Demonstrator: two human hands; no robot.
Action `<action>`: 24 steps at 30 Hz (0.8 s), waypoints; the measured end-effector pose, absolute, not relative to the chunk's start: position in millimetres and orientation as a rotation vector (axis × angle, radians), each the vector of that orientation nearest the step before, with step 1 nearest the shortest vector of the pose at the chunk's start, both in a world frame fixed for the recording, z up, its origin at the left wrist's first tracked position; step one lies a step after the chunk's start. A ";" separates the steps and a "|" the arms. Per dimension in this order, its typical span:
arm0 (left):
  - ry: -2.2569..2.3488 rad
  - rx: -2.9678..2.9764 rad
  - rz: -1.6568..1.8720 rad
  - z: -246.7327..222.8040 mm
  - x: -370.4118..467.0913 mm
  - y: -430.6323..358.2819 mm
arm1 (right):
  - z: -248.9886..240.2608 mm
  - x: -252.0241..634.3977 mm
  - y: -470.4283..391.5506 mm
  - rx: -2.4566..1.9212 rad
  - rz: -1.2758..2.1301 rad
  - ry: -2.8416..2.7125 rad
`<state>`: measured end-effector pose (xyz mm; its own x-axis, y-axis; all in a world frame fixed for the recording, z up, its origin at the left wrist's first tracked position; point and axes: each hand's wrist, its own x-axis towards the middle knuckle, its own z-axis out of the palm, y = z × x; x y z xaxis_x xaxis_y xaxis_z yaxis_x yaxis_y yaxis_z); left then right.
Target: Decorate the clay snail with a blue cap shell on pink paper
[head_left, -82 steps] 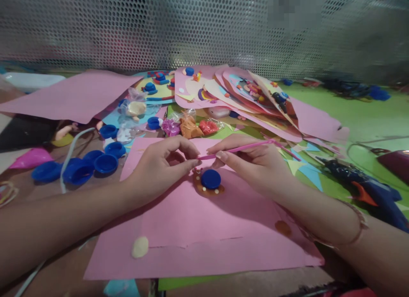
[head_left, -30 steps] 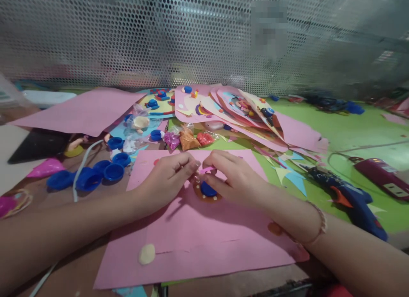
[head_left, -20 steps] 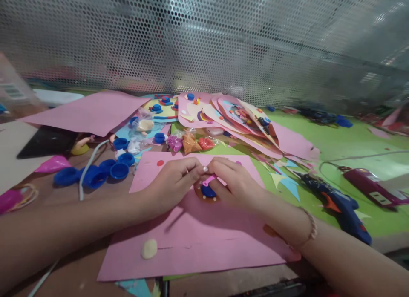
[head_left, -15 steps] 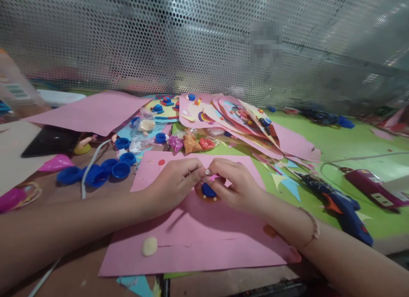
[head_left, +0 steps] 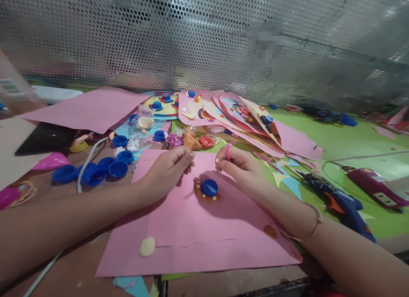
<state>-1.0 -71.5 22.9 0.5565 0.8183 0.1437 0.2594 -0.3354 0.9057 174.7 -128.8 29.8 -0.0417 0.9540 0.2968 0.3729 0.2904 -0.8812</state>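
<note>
A sheet of pink paper (head_left: 191,229) lies before me. On it rests a snail-like clay figure, brown below with white dots and a blue round top (head_left: 209,188). My right hand (head_left: 239,167) is closed above the paper's upper right, with a small strip of pink clay (head_left: 228,152) showing at its fingers. My left hand (head_left: 171,171) is closed too, thumb against fingers, left of the figure; anything inside it is hidden. The hands are apart. A cream clay disc (head_left: 147,247) and an orange-brown disc (head_left: 270,231) sit low on the sheet.
Several blue caps (head_left: 92,174) and a white cable (head_left: 86,160) are at left. Bagged clay (head_left: 191,140) lies behind the sheet, before a pile of decorated papers (head_left: 220,113). At right are a blue glue gun (head_left: 338,205) and a maroon power strip (head_left: 377,186). Perforated metal (head_left: 191,41) stands behind.
My hands were together over the figure; they have drawn apart, left hand to the left and right hand to the right. The figure is uncovered, and the pink strip shows at my right fingers.
</note>
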 end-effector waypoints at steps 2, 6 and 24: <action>0.897 1.755 0.782 19.7 -0.6 -69.4 | 29.4 176.4 -126.6 -1.230 0.807 -1.565; 0.898 1.681 0.778 16.5 -0.1 -68.7 | 27.1 175.3 -124.5 -1.225 0.916 -1.526; 0.912 1.625 0.796 16.1 3.7 -69.5 | 21.9 171.8 -120.1 -1.393 0.657 -1.753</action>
<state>3.7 -69.5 16.1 0.4866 0.8722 0.0495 0.1671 -0.1485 0.9747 171.8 -120.1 21.9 -0.0882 0.9617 0.2594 0.5545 0.2638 -0.7892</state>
